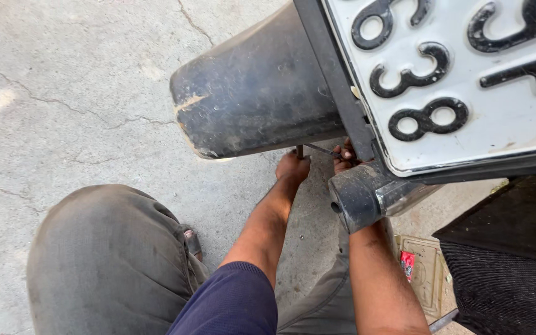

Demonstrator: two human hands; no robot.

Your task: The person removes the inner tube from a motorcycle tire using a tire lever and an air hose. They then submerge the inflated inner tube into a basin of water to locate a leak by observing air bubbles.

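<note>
Down under the mudguard (252, 93), the fingers of the left hand (293, 167) curl away from view, so only the back of the hand shows; a thin dark metal rod (300, 151) stands just above the knuckles, touching or gripped, though I cannot tell whether the fingers are closed around it. A slim metal shaft (322, 149) runs sideways from that spot toward the right hand (343, 159), whose fingertips peek out beside the plate bracket (336, 80). Those fingers look bent inward, but most of the hand is hidden behind the bracket and the dark exhaust pipe end (355, 200), so its grip cannot be made out either.

Both forearms reach up from the bottom of the view, the left coming out of a dark blue sleeve (234, 301), the right passing behind the exhaust pipe end. The person crouches, a grey-trousered knee (107, 254) filling the lower left, with toes in a sandal (192, 241) just beside it.

Overhead, the white number plate (466, 74) is cut off by the top and right edges. At lower right a flat tan tray (426, 279) with a small red packet (407, 263) lies on the cracked concrete ground (63, 93), half covered by a dark textured seat (510, 260).
</note>
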